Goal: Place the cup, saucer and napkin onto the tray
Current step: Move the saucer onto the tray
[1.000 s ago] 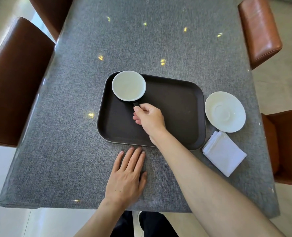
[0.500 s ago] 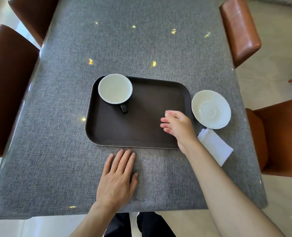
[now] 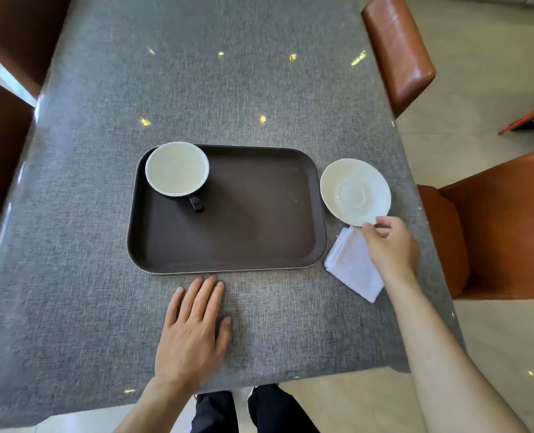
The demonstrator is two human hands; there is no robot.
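From the head view, a dark brown tray (image 3: pixel 228 232) is seen lying on a table covered in grey cloth (image 3: pixel 72 276). A cup (image 3: pixel 177 169) with a white inside and a dark outside stands upright in the tray's far left corner, its handle turned toward the person. A white saucer (image 3: pixel 354 191) lies on the cloth just beside the tray's right edge, off the tray. A folded white napkin (image 3: pixel 353 267) lies on the cloth just beside the tray's near right corner, also off the tray.

The right hand (image 3: pixel 390 245) is seen at the saucer's near rim, thumb and fingers curled around that edge and partly over the napkin (whether the rim is actually pinched cannot be told). The left hand (image 3: pixel 194 332) is laid flat on the cloth, palm down, fingers extended together, holding nothing, its fingertips just short of the tray's near edge. Brown leather chairs (image 3: pixel 400 48) are placed around the table.
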